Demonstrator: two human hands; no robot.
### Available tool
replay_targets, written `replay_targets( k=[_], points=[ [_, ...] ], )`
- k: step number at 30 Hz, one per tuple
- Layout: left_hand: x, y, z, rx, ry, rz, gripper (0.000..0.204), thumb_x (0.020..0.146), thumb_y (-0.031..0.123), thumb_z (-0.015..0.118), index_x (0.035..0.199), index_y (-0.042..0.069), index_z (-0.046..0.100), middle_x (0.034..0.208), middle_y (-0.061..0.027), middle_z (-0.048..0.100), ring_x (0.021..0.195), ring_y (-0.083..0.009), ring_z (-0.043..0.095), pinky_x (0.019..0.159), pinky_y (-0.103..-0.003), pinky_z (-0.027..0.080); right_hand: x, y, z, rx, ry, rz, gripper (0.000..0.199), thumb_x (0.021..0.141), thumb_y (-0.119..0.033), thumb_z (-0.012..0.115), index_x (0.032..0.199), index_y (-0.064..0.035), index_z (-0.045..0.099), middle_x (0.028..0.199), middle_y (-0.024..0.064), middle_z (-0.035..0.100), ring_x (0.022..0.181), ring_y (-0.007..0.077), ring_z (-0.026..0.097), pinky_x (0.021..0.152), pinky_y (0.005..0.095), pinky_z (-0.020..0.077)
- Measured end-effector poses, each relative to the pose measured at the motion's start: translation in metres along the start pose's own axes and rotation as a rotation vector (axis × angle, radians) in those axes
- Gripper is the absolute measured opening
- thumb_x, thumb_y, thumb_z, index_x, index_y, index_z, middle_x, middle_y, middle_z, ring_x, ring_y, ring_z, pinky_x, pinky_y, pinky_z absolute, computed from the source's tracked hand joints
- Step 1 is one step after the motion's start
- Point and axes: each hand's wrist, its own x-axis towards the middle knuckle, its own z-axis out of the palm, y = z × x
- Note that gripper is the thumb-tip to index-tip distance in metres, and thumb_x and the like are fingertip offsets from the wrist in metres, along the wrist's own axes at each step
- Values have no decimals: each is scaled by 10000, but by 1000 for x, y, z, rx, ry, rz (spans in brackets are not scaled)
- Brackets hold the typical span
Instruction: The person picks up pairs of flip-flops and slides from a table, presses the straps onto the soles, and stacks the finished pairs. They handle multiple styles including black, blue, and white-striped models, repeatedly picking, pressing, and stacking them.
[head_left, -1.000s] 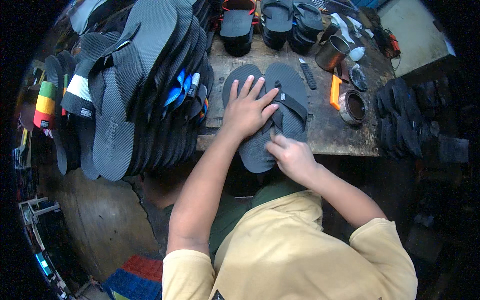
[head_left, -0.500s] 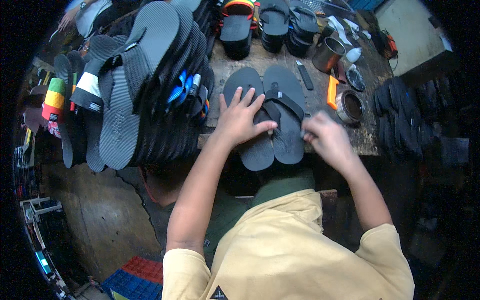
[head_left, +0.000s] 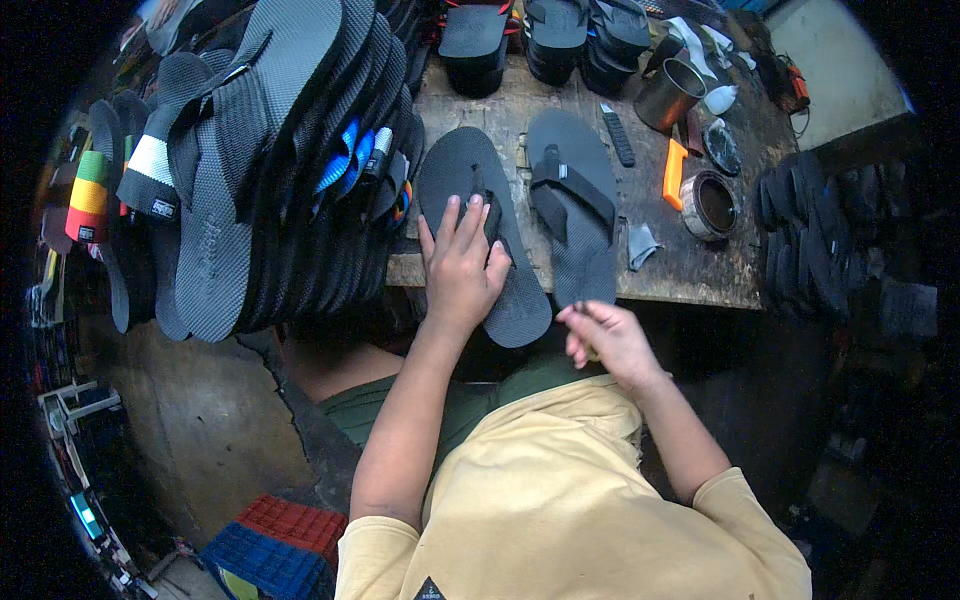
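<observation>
Two black flip-flops lie side by side at the table's front edge, toes away from me, heels past the edge. My left hand (head_left: 462, 265) rests flat over the strap of the left flip-flop (head_left: 520, 300), fingers stretched out. That one is tilted, its heel toward the right. At the heel of the right flip-flop (head_left: 584, 225), my right hand (head_left: 608, 345) is closed, with thumb and forefinger pinching the heel end; its other fingers curl under. A small grey cloth scrap (head_left: 642, 246) lies just right of this flip-flop.
Tall stacks of flip-flops (head_left: 290, 130) crowd the left side. More sandals (head_left: 480, 40) stand at the back. To the right are a black cutter knife (head_left: 617, 135), an orange-handled tool (head_left: 674, 175), a tape roll (head_left: 709, 205) and a metal cup (head_left: 670, 95). Dark sandals (head_left: 805, 230) hang beyond the table.
The flip-flops have moved apart, the left one swinging leftward at its toe. My right hand has moved down to the right flip-flop's heel. The grey cloth scrap now shows on the table.
</observation>
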Motion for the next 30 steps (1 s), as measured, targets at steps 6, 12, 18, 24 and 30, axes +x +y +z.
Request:
replay_targets(
  k=[6, 12, 18, 24, 30],
  points=[
    [-11, 6, -9, -34, 2, -16, 475, 825, 171, 696, 1252, -38, 684, 1438, -149, 587, 1415, -365, 456, 1182, -674, 228, -8, 3, -28, -471, 191, -349, 406, 1031, -185, 612, 1410, -39, 592, 943, 25, 587, 763, 106, 534, 742, 254, 484],
    [-12, 6, -6, -44, 49, -14, 469, 813, 168, 704, 1242, -21, 698, 1423, -132, 607, 1408, -345, 470, 1185, -658, 233, -6, 18, 0, -50, 7, 46, 465, 923, -47, 741, 1353, 55, 596, 968, 41, 683, 802, 102, 657, 728, 238, 534],
    [-11, 4, -7, -25, 40, -13, 479, 803, 191, 714, 1241, -2, 705, 1425, -104, 613, 1409, -317, 474, 1203, -621, 221, -1, 17, 11, 77, 55, 76, 390, 897, -82, 790, 1220, 84, 649, 939, 99, 732, 742, 113, 672, 680, 255, 561],
    [-12, 3, -5, -45, 56, -9, 477, 807, 198, 709, 1240, -1, 707, 1432, -99, 609, 1408, -312, 472, 1203, -611, 221, -1, 19, 6, 87, 55, 82, 378, 899, -78, 786, 1217, 79, 655, 936, 101, 730, 742, 125, 684, 687, 267, 580],
    [-14, 1, -10, -45, 25, 8, 456, 796, 183, 706, 1210, -6, 719, 1431, -97, 611, 1397, -310, 487, 1199, -615, 229, 3, 22, 4, 195, -14, 35, 292, 917, -27, 744, 1191, 52, 678, 940, 96, 731, 743, 134, 691, 703, 267, 588]
  ],
)
